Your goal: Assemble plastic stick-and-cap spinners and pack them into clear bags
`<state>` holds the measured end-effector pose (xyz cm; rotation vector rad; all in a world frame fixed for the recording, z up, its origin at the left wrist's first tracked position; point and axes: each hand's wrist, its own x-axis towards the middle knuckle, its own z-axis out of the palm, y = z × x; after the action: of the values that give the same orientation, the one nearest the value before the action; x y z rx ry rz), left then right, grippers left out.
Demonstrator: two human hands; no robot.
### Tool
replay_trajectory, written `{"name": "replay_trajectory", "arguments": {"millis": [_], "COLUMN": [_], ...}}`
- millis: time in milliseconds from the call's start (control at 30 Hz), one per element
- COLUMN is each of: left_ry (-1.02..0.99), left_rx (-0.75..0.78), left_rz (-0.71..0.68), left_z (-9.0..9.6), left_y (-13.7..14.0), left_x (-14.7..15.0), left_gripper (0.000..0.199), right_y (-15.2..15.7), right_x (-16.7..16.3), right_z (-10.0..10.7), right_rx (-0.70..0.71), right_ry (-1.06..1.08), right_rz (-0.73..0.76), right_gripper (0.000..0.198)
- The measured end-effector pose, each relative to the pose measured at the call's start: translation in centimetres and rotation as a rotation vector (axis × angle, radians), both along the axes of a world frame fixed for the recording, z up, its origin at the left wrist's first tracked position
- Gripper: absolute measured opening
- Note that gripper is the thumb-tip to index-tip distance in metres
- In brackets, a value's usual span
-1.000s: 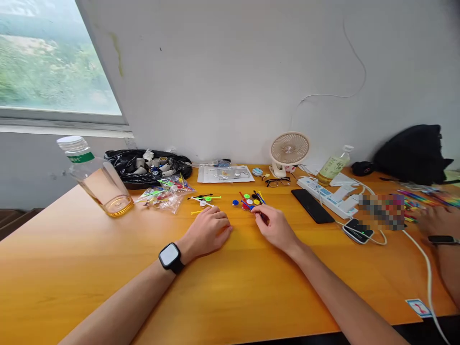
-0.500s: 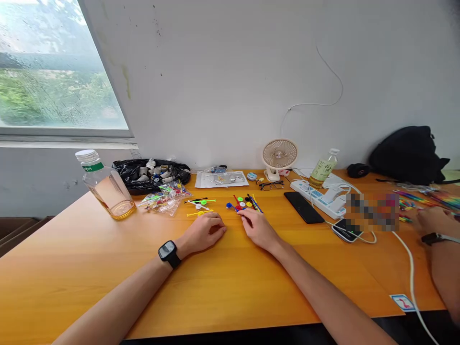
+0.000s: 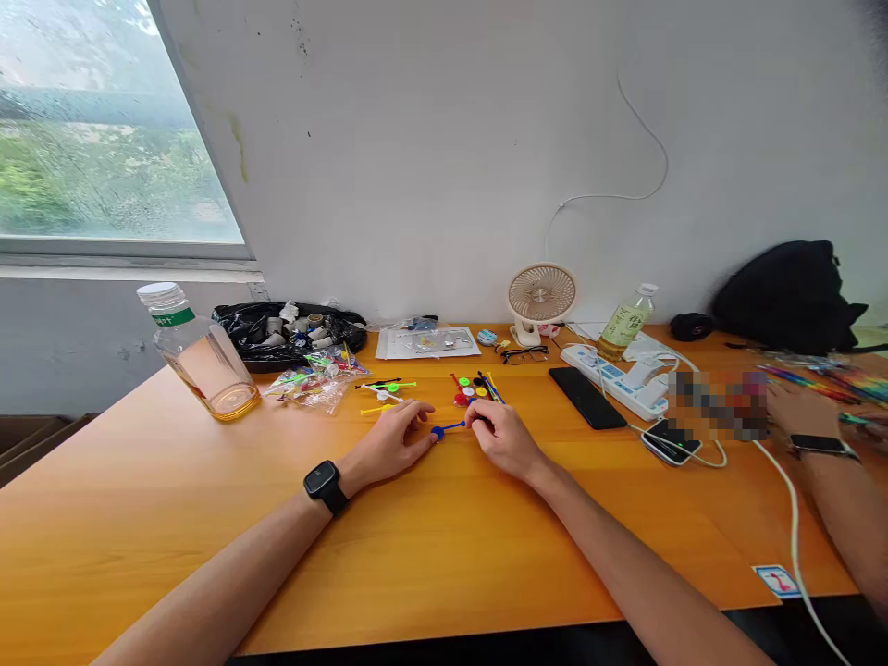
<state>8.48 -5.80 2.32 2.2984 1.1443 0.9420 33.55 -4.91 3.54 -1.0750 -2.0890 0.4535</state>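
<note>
In front of me a small blue plastic stick with a round disc [image 3: 437, 433] at its left end lies between my hands. My right hand [image 3: 505, 442] is closed at the stick's right end, pinching it with fingertips that are partly hidden. My left hand [image 3: 389, 446] has its thumb tip against the disc, while its fingers stay apart from the thumb. Just beyond my right hand is a group of coloured discs and sticks [image 3: 492, 388]. Beyond my left hand lie yellow, white, green and black sticks with discs [image 3: 386, 393].
Clear plastic bags of coloured pieces [image 3: 315, 384] and a tilted-looking bottle [image 3: 208, 365] are at left. A phone [image 3: 586, 398], power strip [image 3: 614, 379] and fan [image 3: 541, 296] stand right of centre. A co-worker's hand [image 3: 801, 412] is at far right.
My right hand has brought the blue stick with its disc nearer, out of the coloured group. My left thumb now meets the disc. The co-worker's hand has shifted left.
</note>
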Motion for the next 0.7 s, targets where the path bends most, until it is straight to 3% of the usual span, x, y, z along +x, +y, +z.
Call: {"name": "replay_trajectory", "arguments": {"millis": [333,567,700], "left_ry": [0.039,-0.026,-0.071], "left_rx": [-0.014,-0.106,-0.151], "left_rz": [-0.074,-0.082,-0.086], "left_z": [-0.1,-0.3,-0.3], "left_y": [0.3,0.4,0.3], "left_x": [-0.2,-0.2,-0.2], "left_gripper": [0.023,0.031,0.035], "right_y": [-0.4,-1.0,-1.1], "right_x": [-0.7,-1.2,-1.5], "right_z": [-0.4,-0.4,-0.7], "right_rx": [-0.084,-0.02,-0.015], "right_ry": [0.157,0.217,0.162], "right_rz": [0.078,0.011,0.08], "right_gripper": [0.015,0.014,0.018]}}
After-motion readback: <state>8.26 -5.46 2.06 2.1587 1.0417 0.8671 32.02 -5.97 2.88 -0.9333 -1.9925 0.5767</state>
